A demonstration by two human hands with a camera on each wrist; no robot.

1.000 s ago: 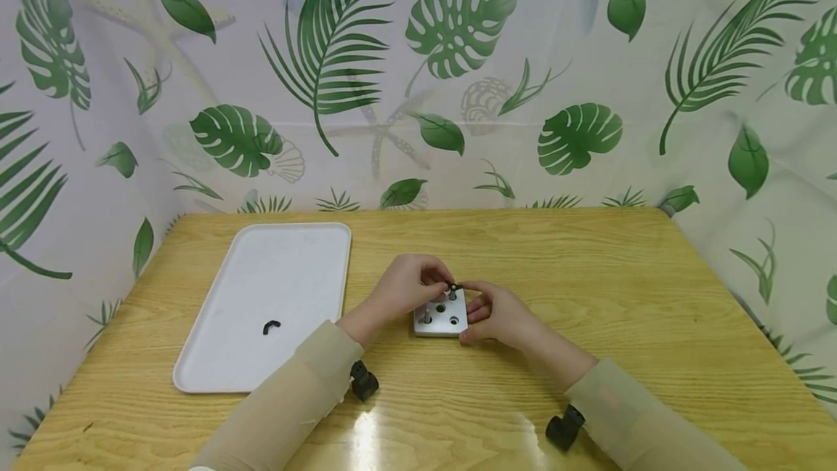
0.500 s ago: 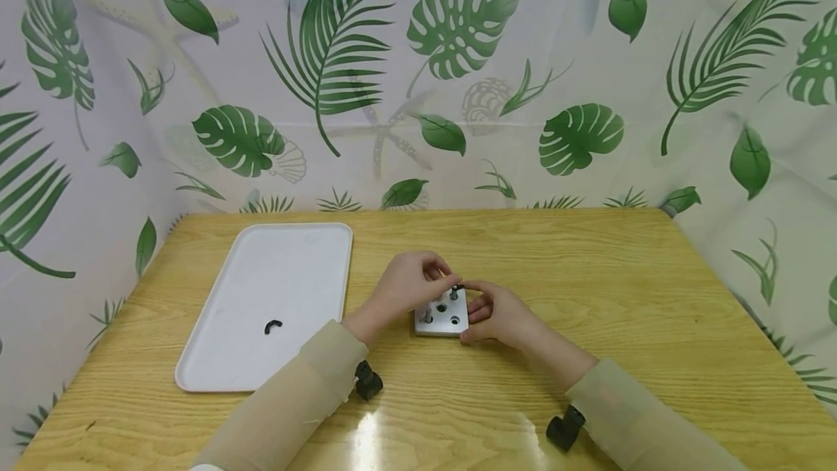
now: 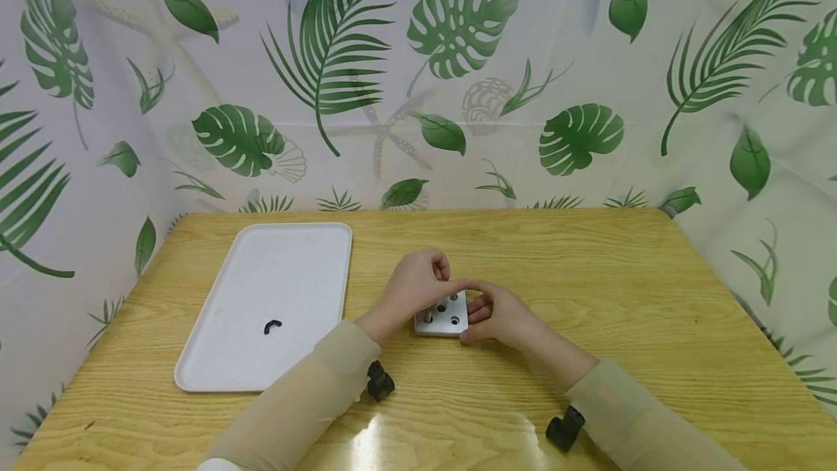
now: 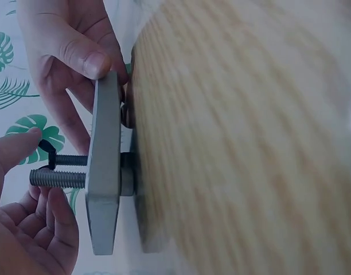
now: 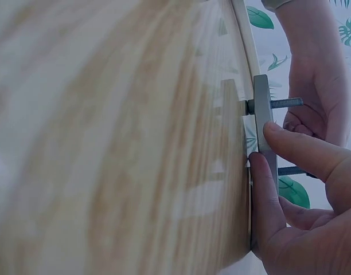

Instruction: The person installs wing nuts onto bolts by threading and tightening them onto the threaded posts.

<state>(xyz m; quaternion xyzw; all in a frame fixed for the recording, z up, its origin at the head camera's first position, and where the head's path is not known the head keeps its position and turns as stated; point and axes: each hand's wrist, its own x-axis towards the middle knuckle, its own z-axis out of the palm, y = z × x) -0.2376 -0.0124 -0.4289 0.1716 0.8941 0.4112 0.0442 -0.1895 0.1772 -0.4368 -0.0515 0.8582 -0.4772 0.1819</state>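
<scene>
A square silver metal plate (image 3: 445, 325) with several holes sits at mid-table, its bolts pointing up. Side-on in the left wrist view, two threaded bolts (image 4: 69, 180) rise from the plate, their heads on its underside. A black wing nut (image 4: 48, 148) is on the end of the farther bolt. My left hand (image 3: 418, 283) holds this wing nut, thumb at one wing, other fingers curled by the bolt; in the head view the hand hides it. My right hand (image 3: 503, 317) grips the plate's right edge between thumb and fingers (image 5: 264, 189).
A white tray (image 3: 294, 260) lies to the left on the wooden table (image 3: 588, 260), with a second black wing nut (image 3: 272, 326) on it. A leaf-printed cloth rises behind the table. Each sleeve carries a small black wrist camera (image 3: 565, 427).
My left hand has turned and shifted slightly right, its thumb reaching across the far bolt, which it now covers in the head view. The right hand and the plate stay in place.
</scene>
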